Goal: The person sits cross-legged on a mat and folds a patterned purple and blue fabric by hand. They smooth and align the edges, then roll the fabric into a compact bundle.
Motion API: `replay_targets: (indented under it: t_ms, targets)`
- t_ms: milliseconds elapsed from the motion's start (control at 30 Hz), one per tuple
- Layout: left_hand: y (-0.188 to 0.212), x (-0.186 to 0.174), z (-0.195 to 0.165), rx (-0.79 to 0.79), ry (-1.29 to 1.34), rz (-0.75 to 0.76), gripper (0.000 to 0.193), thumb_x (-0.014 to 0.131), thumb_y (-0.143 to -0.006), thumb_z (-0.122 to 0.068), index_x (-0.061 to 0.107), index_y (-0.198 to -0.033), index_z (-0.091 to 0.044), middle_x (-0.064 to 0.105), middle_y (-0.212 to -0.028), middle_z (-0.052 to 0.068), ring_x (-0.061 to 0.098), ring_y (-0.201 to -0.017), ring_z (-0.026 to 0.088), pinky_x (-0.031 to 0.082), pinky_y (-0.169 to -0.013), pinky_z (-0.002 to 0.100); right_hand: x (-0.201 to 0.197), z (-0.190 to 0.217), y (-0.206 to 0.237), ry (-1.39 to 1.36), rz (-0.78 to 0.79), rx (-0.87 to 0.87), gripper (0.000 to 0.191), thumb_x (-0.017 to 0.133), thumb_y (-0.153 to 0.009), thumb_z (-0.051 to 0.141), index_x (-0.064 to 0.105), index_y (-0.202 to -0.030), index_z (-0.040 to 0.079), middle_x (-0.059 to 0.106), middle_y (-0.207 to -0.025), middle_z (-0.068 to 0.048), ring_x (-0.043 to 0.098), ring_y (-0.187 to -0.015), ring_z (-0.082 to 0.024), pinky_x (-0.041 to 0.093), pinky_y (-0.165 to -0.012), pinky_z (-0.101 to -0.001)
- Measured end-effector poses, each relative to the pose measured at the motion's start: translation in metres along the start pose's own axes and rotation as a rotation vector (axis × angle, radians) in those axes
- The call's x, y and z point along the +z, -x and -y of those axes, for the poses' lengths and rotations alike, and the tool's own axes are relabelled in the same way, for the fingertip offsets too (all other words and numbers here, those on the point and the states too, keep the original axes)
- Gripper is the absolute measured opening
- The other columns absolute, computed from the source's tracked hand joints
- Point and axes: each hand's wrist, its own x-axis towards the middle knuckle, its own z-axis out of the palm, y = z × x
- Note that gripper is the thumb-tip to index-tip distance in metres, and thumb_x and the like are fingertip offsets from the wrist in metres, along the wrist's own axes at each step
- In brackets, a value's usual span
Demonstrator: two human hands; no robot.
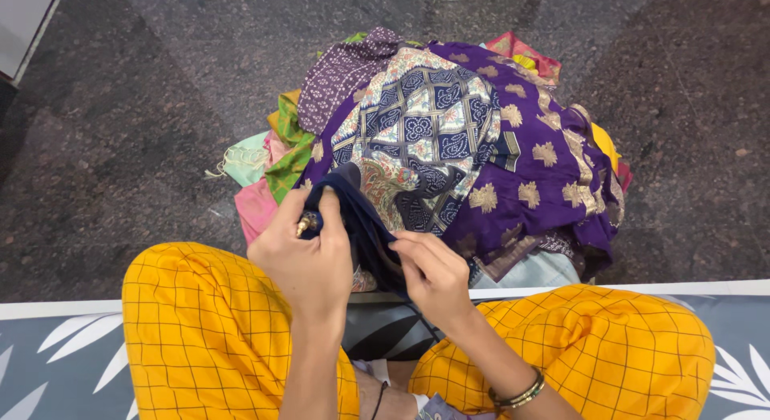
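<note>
I am looking down over a big heap of patterned cloth (pixel 449 139) that is lying on the dark speckled stone floor (pixel 120 131), and I am taking that heap as my landmark. Its top layers are a purple fabric with gold motifs (pixel 545 171) and a navy and cream printed piece (pixel 425 123), with green, pink and mint pieces poking out at its left edge. On the near side of the heap, my knees in yellow checked trousers (pixel 200 324) are resting on a grey mat with white leaf shapes (pixel 56 356). At the near edge of the heap, a dark navy cloth (pixel 361 219) is being drawn up between my hands. My left hand (pixel 309 255) is closing around a gathered fold of it, with a small golden bit showing by the thumb. My right hand (pixel 433 271) is pinching its edge between fingertips, just beside the left. Judging from this, I am only working on one piece, and nearly the whole heap is waiting unsorted. No finished stack is showing anywhere around the heap.
</note>
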Motion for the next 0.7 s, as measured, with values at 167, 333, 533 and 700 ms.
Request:
replay_targets:
  t_ms: [167, 333, 533, 700]
  targets:
    - [-0.002, 0.007, -0.003, 0.039, -0.027, -0.010, 0.011, 0.072, -0.096, -0.005, 0.069, -0.089, 0.003, 0.067, -0.070, 0.010, 0.059, -0.059, 0.009, 0.045, -0.056, 0.030, 0.008, 0.013, 0.000, -0.163, -0.041, 0.206, 0.023, 0.084, -0.078, 0.002, 0.069, -0.095, -0.004, 0.073, -0.107, -0.015, 0.076, -0.083, -0.021, 0.060, -0.074, -0.0297]
    - [-0.002, 0.008, -0.005, 0.004, -0.040, -0.022, 0.011, 0.072, -0.095, -0.005, 0.069, -0.088, 0.003, 0.068, -0.070, 0.010, 0.059, -0.059, 0.009, 0.046, -0.056, 0.030, 0.009, 0.006, -0.001, -0.095, -0.100, 0.164, 0.011, 0.078, -0.085, -0.003, 0.071, -0.093, -0.002, 0.074, -0.107, -0.014, 0.075, -0.090, -0.023, 0.058, -0.080, -0.0298]
    - [-0.003, 0.006, -0.004, -0.006, -0.019, -0.039, 0.007, 0.072, -0.095, -0.005, 0.073, -0.095, 0.002, 0.073, -0.076, 0.010, 0.065, -0.063, 0.008, 0.049, -0.059, 0.027, 0.009, -0.001, 0.000, -0.094, -0.120, 0.170, 0.009, 0.078, -0.085, -0.001, 0.071, -0.091, -0.002, 0.074, -0.098, -0.012, 0.075, -0.083, -0.021, 0.058, -0.075, -0.0283]
    - [-0.002, 0.005, -0.003, 0.014, -0.027, -0.032, 0.007, 0.072, -0.094, -0.004, 0.072, -0.094, 0.003, 0.073, -0.076, 0.010, 0.064, -0.063, 0.009, 0.048, -0.059, 0.028, 0.008, -0.004, -0.002, -0.124, -0.091, 0.177, 0.008, 0.077, -0.085, -0.002, 0.070, -0.089, -0.001, 0.075, -0.097, -0.011, 0.074, -0.079, -0.018, 0.057, -0.071, -0.0265]
